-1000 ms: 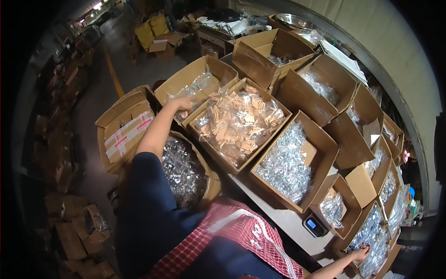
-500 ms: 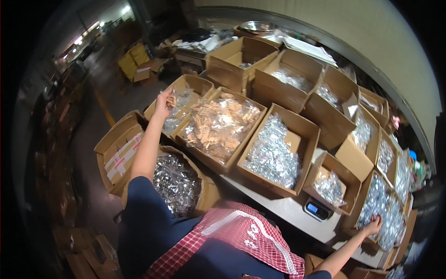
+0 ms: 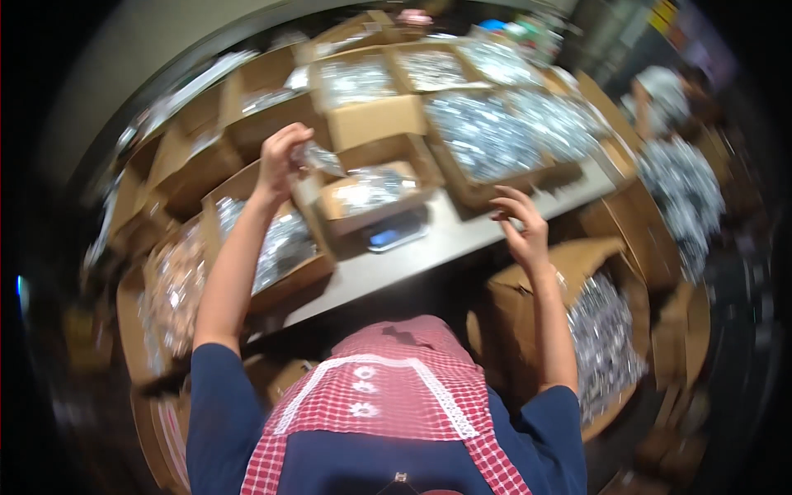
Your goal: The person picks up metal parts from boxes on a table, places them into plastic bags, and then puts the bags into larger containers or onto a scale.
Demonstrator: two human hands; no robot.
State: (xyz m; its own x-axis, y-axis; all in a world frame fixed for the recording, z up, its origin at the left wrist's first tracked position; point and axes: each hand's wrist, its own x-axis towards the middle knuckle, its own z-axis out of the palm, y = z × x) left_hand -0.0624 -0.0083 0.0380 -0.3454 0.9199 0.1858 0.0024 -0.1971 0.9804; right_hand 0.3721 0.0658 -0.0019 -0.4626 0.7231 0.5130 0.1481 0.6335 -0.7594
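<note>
In the head view, the left hand (image 3: 280,161) is closed on a small clear plastic bag (image 3: 320,158), held up by the left rim of a small cardboard box (image 3: 379,215); whether the bag touches that rim cannot be told. The right hand (image 3: 525,229) hangs in front of the table edge, fingers loosely curved and thumb apart, with nothing clearly in it, though blur could hide something small.

As far as can be judged, one bag is picked up but not yet set down. Silvery packets (image 3: 371,188) already lie in the small box, and plenty remain in the wide box of blue-grey packets (image 3: 487,136) to its right.

A scale (image 3: 400,237) with a lit display sits against the small box's front on the pale table (image 3: 450,231). To the left stand cartons of silvery packets (image 3: 285,247) and tan pegs (image 3: 177,293). A carton of metal parts (image 3: 606,338) stands beside the right forearm. High box walls crowd the left hand; the space around the right one is freer. Another person (image 3: 660,95) is at the upper right.
</note>
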